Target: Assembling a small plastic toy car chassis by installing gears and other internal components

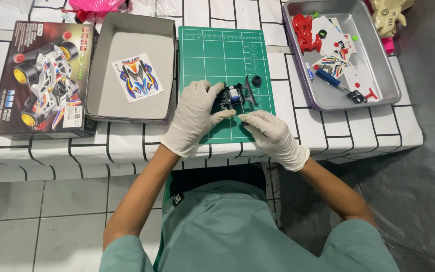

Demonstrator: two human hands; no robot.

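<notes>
Two hands in white latex gloves are working over a green gridded cutting mat [212,55] at the near edge of the desk [328,136], which is covered in a white cloth with black lines. The left hand [193,117] is curling around a small black toy-car chassis with a blue-and-white motor block [234,94], thumb and fingers closed on its left end, holding it just above or on the mat. The right hand [273,135] is pinching its thumb and forefinger together just below the chassis; whether anything small sits between those fingertips cannot be told. This reads as mid-assembly, a part being fitted to the chassis, and the next move probably calls for a steady grip and fine alignment. A small black wheel-like ring [256,79] is lying on the mat beside the chassis. Toward the far right corner, a shallow metal tray [386,75] is holding a red moulded part [304,31], a blue-handled screwdriver [331,79] and sticker sheets. To the left, an open grey cardboard box [127,100] is holding a colourful sticker sheet [138,77], with the printed box lid showing a racing car [44,78] beyond it.
</notes>
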